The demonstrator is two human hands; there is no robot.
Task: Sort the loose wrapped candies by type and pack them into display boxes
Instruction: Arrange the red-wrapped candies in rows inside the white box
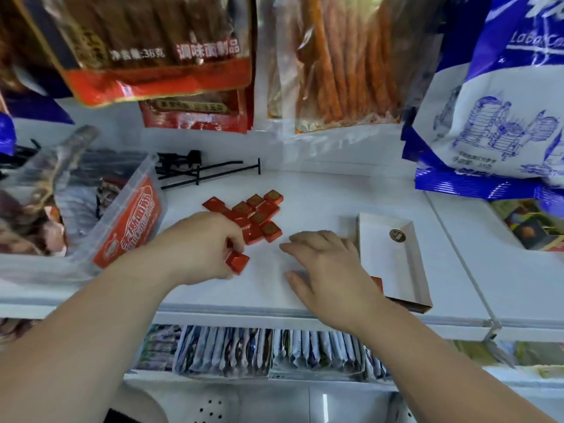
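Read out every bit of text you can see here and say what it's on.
"净含量:38克": brown hanging bag.
"调味面制品": same bag.
"Laba Co", cut off: blue-and-white bag.
Tub label: white characters, too blurred to read.
Red bag: yellow strip, blurred.
Seal on the box and gold marks on the candies: too small.

A white shelf (335,190) in even light carries black hooks (207,172) and a clear bin (122,215). Snack bags (158,50) hang above; packets (259,352) stand in a row below.
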